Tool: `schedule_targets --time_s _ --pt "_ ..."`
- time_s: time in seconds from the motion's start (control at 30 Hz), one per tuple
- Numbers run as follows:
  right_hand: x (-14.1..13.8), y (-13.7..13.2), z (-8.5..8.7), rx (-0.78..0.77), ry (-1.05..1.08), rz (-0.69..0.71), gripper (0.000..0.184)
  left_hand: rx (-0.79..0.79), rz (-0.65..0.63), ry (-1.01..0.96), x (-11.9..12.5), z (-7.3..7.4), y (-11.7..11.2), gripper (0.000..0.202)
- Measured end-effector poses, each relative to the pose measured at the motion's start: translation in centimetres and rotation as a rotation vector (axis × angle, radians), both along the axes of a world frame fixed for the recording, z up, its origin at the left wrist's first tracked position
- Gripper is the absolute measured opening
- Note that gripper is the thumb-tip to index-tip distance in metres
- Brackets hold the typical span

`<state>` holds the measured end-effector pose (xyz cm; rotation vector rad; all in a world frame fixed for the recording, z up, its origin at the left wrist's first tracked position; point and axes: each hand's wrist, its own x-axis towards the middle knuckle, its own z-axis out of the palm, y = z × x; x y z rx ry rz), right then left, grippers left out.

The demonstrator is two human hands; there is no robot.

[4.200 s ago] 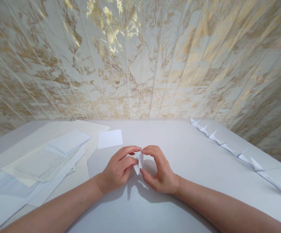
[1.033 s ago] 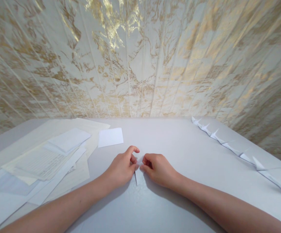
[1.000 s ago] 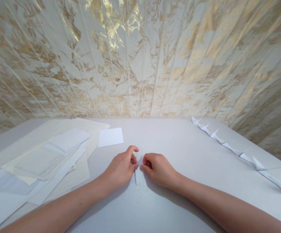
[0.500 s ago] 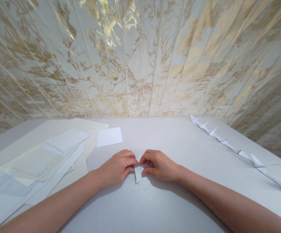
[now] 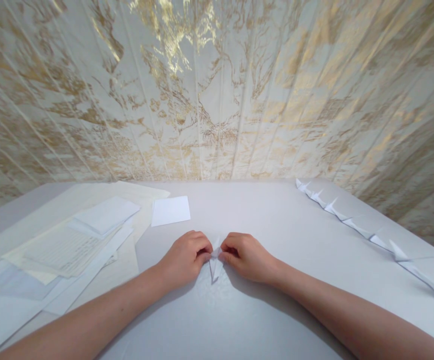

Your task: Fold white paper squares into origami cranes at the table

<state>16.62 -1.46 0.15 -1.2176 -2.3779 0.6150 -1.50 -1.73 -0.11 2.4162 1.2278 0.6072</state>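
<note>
A small white paper crane (image 5: 214, 267) is held between my two hands over the table (image 5: 273, 215), one narrow folded point directed toward me. My left hand (image 5: 190, 256) pinches its left side between thumb and fingers. On the opposite side, my right hand (image 5: 246, 256) is closed in a matching pinch. Fingertips partly cover the paper on both sides, and the finer folds are too small to make out.
A blank white sheet (image 5: 171, 211) lies beyond my left hand. Overlapping papers (image 5: 104, 212), some with writing, spread across the left. Several folded paper cranes (image 5: 399, 252) line the right edge. A gold-patterned curtain (image 5: 217, 100) hangs behind the table.
The paper crane's sides have been drawn apart, so it looks more spread at the middle. My hands have moved slightly apart, both still pinching it. The view has shifted slightly.
</note>
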Motion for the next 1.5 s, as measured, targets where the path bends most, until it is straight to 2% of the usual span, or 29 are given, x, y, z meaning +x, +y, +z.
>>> schedule_targets --time_s 0.27,0.5,0.73,0.87,1.0,1.17,1.27,1.4,1.5 --pt "-0.6 -0.6 0.1 0.043 -0.206 -0.116 0.014 -0.118 0.197 0.041 0.7 0.3 -0.1 0.013" --pt "-1.1 -0.8 -0.1 0.124 -0.309 -0.152 0.013 -0.119 0.221 0.083 1.1 0.2 0.3 0.014" --pt "-1.3 -1.0 0.2 0.096 -0.343 -0.169 0.012 -0.082 0.248 0.131 1.4 0.0 0.3 0.014" --pt "-1.2 -1.0 0.1 0.078 -0.307 -0.188 0.008 -0.059 0.247 0.149 1.4 -0.1 0.2 0.013" --pt "-1.2 -0.8 0.0 0.020 -0.255 -0.215 0.022 -0.055 0.260 0.163 1.3 -0.3 0.2 0.013" --pt "-1.2 -0.7 0.1 -0.012 -0.268 -0.238 0.029 -0.037 0.282 0.147 1.3 -0.3 0.2 0.008" --pt "-1.1 -0.7 0.2 -0.027 -0.250 -0.243 0.024 -0.073 0.296 0.111 1.4 -0.2 0.2 0.008" --pt "-0.9 -0.9 -0.1 0.018 -0.193 -0.215 0.004 -0.121 0.299 0.060 1.4 -0.1 0.2 0.009" --pt "-0.7 -0.9 -0.7 0.091 -0.075 -0.162 0.006 -0.122 0.259 -0.006 1.2 -0.2 0.1 0.010"
